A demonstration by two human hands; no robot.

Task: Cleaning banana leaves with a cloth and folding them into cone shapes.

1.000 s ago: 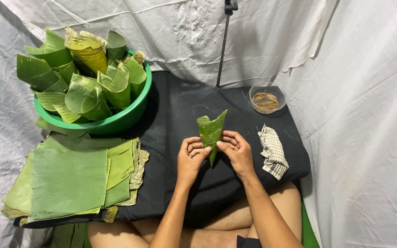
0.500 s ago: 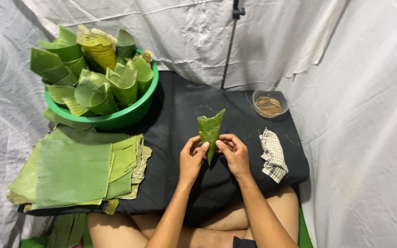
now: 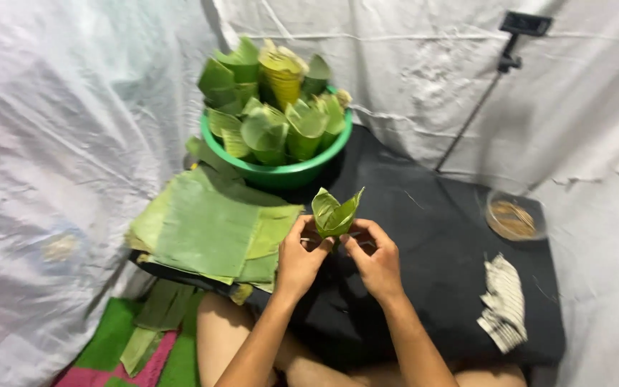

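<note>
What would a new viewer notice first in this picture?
At centre, the left hand and right hand hold a folded green leaf cone above the black cloth. Behind it, a green basin is piled with similar cones; flat leaf sheets lie stacked at the left.

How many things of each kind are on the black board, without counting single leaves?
Green basin of leaf cones: 1
Stack of flat leaves: 1
Leaf cone in both hands: 1
Small clear bowl: 1
Checked cloth: 1
Total: 5
</note>
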